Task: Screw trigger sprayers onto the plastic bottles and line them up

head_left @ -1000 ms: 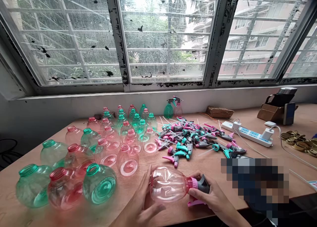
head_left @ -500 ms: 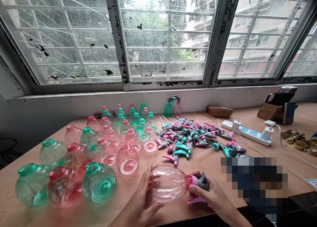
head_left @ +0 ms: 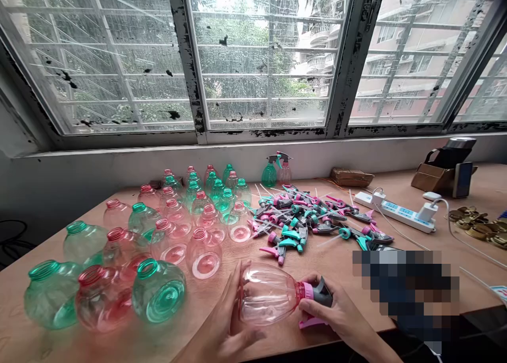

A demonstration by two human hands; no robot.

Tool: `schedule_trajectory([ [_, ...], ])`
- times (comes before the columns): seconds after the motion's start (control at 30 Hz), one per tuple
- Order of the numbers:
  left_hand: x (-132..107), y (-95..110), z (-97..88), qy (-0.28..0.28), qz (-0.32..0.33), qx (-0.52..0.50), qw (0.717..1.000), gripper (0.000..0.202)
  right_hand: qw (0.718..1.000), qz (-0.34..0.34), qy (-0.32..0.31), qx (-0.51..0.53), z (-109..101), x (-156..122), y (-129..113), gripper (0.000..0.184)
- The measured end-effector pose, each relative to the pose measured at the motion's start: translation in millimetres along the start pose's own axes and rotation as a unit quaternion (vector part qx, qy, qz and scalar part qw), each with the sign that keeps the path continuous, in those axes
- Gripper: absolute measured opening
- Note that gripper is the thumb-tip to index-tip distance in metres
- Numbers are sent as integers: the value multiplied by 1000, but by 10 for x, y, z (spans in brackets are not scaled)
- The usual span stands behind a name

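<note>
A clear pink spray bottle (head_left: 267, 294) lies on its side in the air over the table's front edge, neck to the right. My left hand (head_left: 222, 315) cups its base, fingers along the far side and thumb apart below, slightly blurred. At the neck, my right hand (head_left: 335, 310) grips the spray head (head_left: 321, 292), thumb and fingers around its pink collar. The head has a grey body and a pink trigger (head_left: 312, 323) pointing down. Collar and bottle neck meet; how tightly cannot be told. Beyond the hands lies a pile of pink, green and grey spray heads (head_left: 297, 215).
Open pink bottles (head_left: 204, 255) and green bottles (head_left: 158, 292) stand in rows on the left. Two bottles with heads fitted (head_left: 269, 174) stand by the wall. To the right are a power strip (head_left: 396, 212), cables, a cardboard box (head_left: 431, 177), a phone (head_left: 462, 179) and a blurred patch.
The bottle and both hands have shifted slightly left. My left thumb has moved a little away from the bottle. My right hand remains on the spray head.
</note>
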State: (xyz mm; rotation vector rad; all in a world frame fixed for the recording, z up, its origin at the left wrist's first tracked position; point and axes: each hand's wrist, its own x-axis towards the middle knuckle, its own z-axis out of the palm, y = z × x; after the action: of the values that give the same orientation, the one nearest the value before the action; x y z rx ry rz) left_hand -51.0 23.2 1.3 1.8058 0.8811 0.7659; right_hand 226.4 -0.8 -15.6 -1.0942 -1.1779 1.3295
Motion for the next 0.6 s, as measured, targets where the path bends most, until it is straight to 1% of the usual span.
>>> schedule_trajectory([
  [0.1,-11,34,7,4,13,42,999,90,1000,11,-17,12,-2,-8,-17,33],
  [0.2,-12,-8,8,17,31,65,997,81,999,24,-42,24,0,-22,-38,35],
  [0.23,-11,-35,5,16,33,70,997,81,998,28,-47,27,2,-26,-42,36],
  [0.3,-10,-95,-8,1,32,74,997,90,998,30,-49,33,4,-30,-44,35],
  [0.37,-13,-130,-25,-15,35,46,998,100,998,24,-43,38,2,-29,-39,34],
  [0.4,-15,-130,-33,-22,34,25,999,100,998,20,-41,38,0,-26,-36,34],
  [0.47,-20,-89,-44,-34,23,-5,999,92,999,16,-41,32,-6,-20,-31,34],
  [0.53,-23,-14,-44,-44,2,8,999,87,999,11,-43,30,-9,-15,-33,33],
  [0.6,-22,48,-31,-36,-4,30,999,87,998,5,-44,41,-7,-15,-39,32],
])
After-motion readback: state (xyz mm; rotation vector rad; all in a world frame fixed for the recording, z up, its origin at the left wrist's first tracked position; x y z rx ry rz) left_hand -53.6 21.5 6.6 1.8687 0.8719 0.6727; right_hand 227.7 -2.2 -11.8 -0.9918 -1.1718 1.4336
